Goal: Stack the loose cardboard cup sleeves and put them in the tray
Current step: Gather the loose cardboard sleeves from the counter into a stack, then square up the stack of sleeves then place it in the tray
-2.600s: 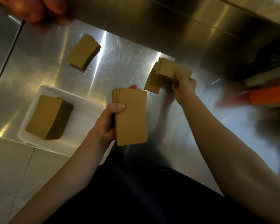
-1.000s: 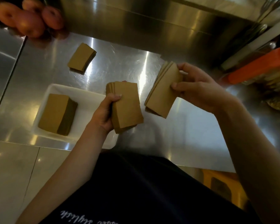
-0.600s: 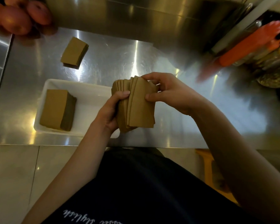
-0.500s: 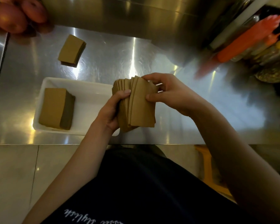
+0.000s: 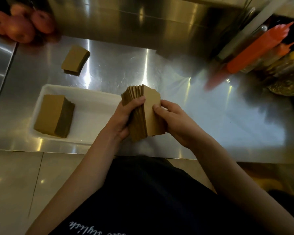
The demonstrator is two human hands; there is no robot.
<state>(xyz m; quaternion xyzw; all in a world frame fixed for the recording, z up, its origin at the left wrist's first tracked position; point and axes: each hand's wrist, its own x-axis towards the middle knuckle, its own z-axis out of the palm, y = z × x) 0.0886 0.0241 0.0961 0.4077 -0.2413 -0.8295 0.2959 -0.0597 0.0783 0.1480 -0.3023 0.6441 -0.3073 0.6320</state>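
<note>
Between both hands (image 5: pixel 120 121), flat cardboard sleeves (image 5: pixel 151 114) (seemingly fanned)

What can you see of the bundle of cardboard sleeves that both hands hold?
The bundle of sleeves is flat brown cardboard, many thin pieces pressed face to face and standing on edge. Their top edges are fanned and uneven, not yet squared. The left hand grips its left side, thumb over the top; the right hand presses its right face. It is held above the steel counter, beside the white tray.
</note>
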